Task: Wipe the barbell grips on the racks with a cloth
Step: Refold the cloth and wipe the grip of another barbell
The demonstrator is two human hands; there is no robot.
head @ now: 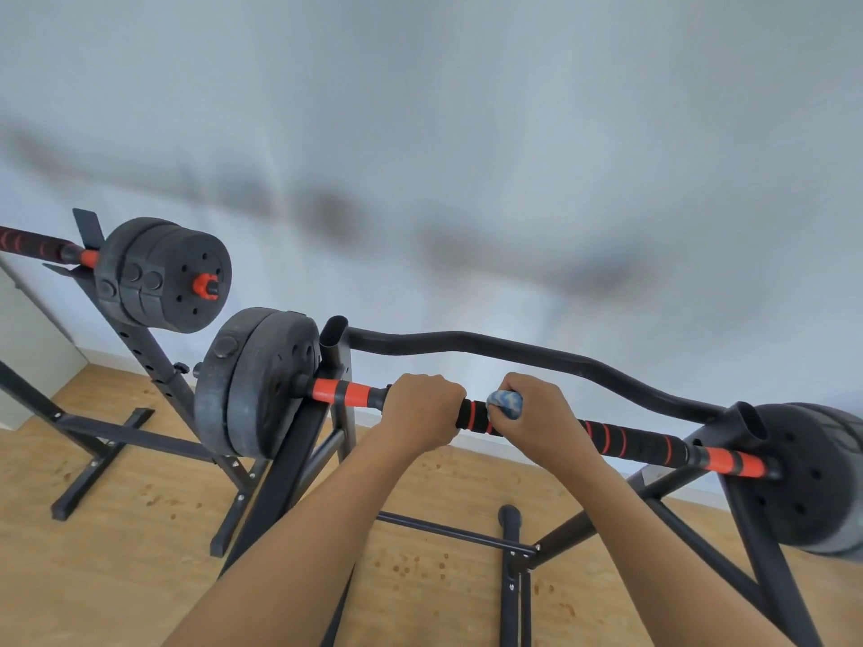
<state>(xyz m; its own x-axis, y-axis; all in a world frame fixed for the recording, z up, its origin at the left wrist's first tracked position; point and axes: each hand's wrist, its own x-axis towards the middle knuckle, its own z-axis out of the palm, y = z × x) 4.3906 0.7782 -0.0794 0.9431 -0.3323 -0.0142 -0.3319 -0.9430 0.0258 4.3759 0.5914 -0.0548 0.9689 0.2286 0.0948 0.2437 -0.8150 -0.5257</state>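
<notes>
On the near rack [334, 352], the barbell grip [630, 442] is lying across both uprights, and wiping is going on at its left-middle stretch. Judgement: the task is partway. The striped length to the right of the cloth [505, 403] is probably waiting its turn. The second barbell [44, 247] on the far-left rack [145, 352] is sitting untouched; cannot tell whether it is already clean. Left hand [422, 408] is wrapping fully round the grip's left end, fingers curled, steadying it. Right hand [544, 415] is curling round the bunched blue-white cloth, pressing it against the grip.
</notes>
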